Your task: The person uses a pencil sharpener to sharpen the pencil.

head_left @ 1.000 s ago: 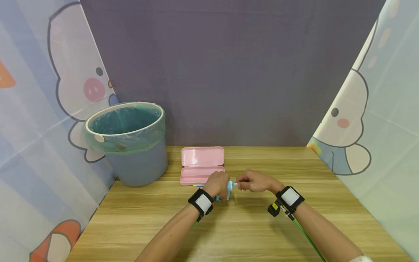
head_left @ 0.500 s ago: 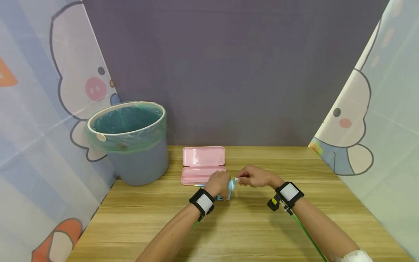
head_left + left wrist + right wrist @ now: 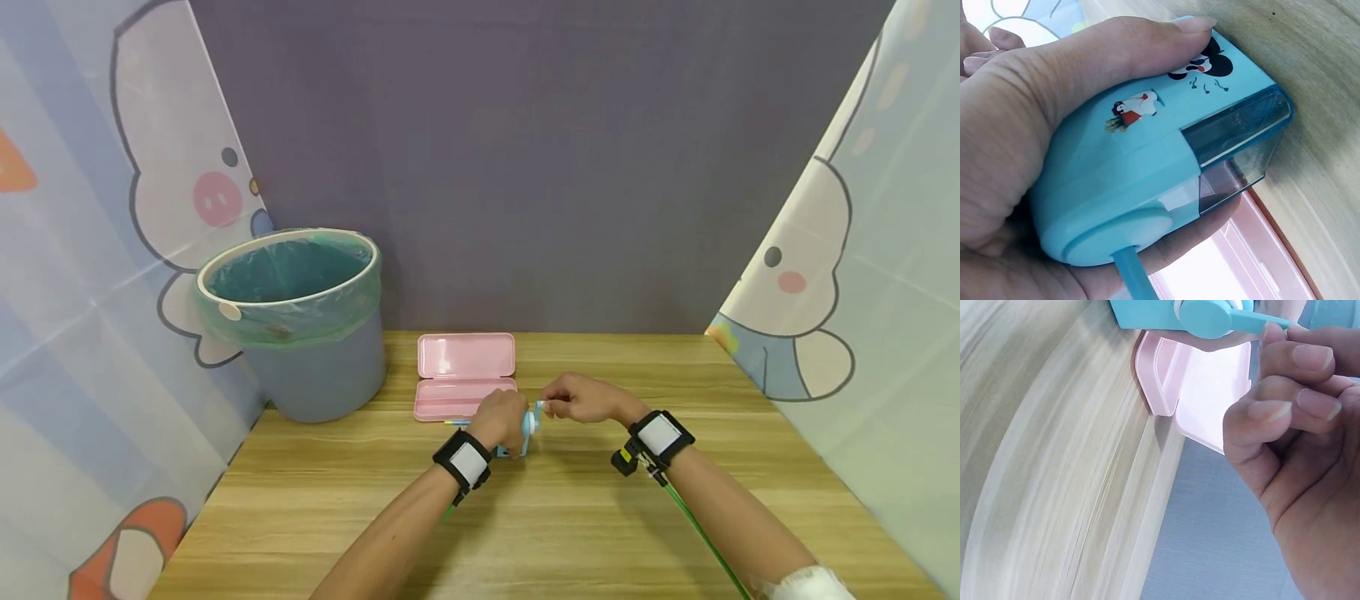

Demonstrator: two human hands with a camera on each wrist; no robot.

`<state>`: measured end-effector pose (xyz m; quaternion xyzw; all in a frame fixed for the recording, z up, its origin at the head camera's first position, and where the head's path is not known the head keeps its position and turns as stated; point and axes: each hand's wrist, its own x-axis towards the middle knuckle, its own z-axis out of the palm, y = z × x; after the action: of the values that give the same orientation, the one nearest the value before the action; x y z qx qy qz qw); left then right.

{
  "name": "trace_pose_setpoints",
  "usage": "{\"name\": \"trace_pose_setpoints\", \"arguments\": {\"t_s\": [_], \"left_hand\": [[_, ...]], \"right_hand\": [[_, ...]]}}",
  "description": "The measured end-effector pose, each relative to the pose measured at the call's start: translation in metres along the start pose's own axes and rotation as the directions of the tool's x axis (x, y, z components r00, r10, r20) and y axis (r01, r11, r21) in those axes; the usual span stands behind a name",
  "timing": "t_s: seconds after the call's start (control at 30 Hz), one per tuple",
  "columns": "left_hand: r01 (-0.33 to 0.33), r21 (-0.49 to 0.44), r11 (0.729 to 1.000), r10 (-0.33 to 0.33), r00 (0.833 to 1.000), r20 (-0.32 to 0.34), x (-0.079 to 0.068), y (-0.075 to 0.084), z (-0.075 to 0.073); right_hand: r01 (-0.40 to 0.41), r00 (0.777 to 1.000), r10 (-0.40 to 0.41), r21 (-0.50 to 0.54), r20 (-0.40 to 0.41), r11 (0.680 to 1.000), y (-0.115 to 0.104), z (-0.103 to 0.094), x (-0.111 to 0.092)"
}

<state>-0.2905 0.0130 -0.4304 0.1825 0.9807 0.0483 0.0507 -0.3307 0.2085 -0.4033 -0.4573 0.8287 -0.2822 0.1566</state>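
A light-blue crank pencil sharpener [image 3: 1116, 147] with cartoon figures and a see-through shavings drawer [image 3: 1241, 140] is gripped by my left hand [image 3: 498, 419], thumb along one side. My right hand [image 3: 588, 398] pinches the end of the crank handle [image 3: 1257, 322] between thumb and forefinger, its other fingers curled. In the head view the handle points up from the round hub. A thin pencil [image 3: 456, 422], blue with a yellow end, sticks out to the left of my left hand. Its other end is hidden behind that hand.
An open pink pencil case [image 3: 465, 357] lies just behind my left hand, lid back. A grey-blue bin [image 3: 322, 375] with a green liner stands at the back left. The wooden table [image 3: 585, 533] meets a dark cloth backdrop, with printed curtains on both sides.
The crank handle has turned from pointing right to pointing up, and my right hand has risen slightly with it. My left hand stays on the sharpener.
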Motion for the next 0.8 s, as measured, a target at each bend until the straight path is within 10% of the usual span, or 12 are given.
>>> {"name": "trace_pose_setpoints", "arguments": {"t_s": [0.8], "left_hand": [[-0.024,0.001,1.000,0.024,1.000,-0.002,0.001,-0.001,-0.001]], "right_hand": [[-0.030,0.996,0.024,-0.069,-0.080,0.997,0.017,0.005,0.012]]}}
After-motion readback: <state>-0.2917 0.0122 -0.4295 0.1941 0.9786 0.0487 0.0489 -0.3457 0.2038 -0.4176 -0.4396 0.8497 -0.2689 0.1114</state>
